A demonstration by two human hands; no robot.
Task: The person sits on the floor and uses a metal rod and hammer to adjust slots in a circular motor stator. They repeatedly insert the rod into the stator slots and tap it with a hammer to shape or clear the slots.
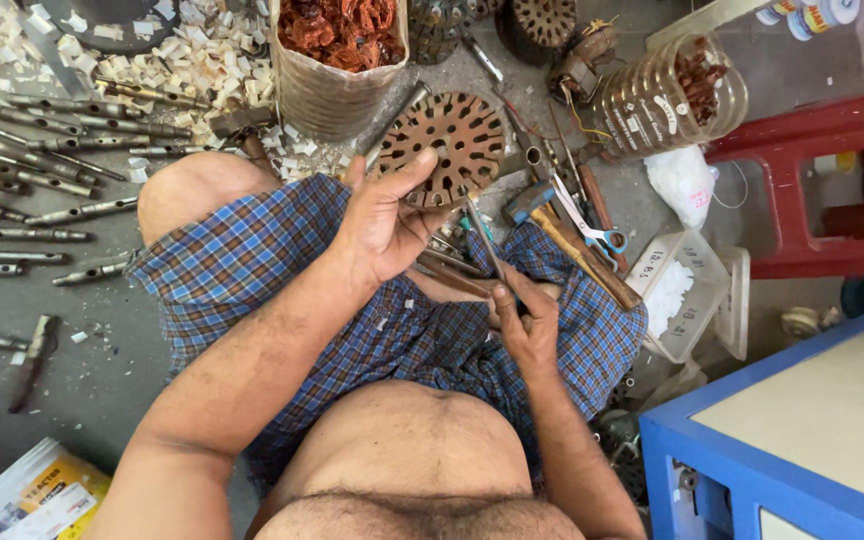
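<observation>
Left hand (384, 222) sits just above the middle of the frame, fingers curled over the lower edge of a rusty round slotted disc (442, 145), which looks like a motor stator core. That disc is upper centre, tilted up toward the camera, and the thumb and fingers are clamped onto its rim, so the hand is mostly closed around it.

Right hand (527, 325) is a bit right of centre and lower down, over the lap. Its fingers are pinched tight round the bottom end of a thin metal blade-like strip (482, 238) that points up toward the disc. The tip ends right at the disc's lower edge; can't tell for sure if it's touching.

Both hands are working over blue checked shorts (252, 270). A few more thin dark strips (452, 275) lie across the lap between the hands.

Around it: a pile of metal rotor shafts (32, 150) spread over the left side of the floor, a woven-looking container of reddish copper wire scrap (340, 35) at top centre, a clear plastic jar (667, 100) lying on its side upper right, scissors (592, 225) and a wooden-handled hammer (577, 250) just right of the disc, a red plastic stool (822, 150) on the right edge, and a blue cabinet (772, 450) in the lower right corner.
</observation>
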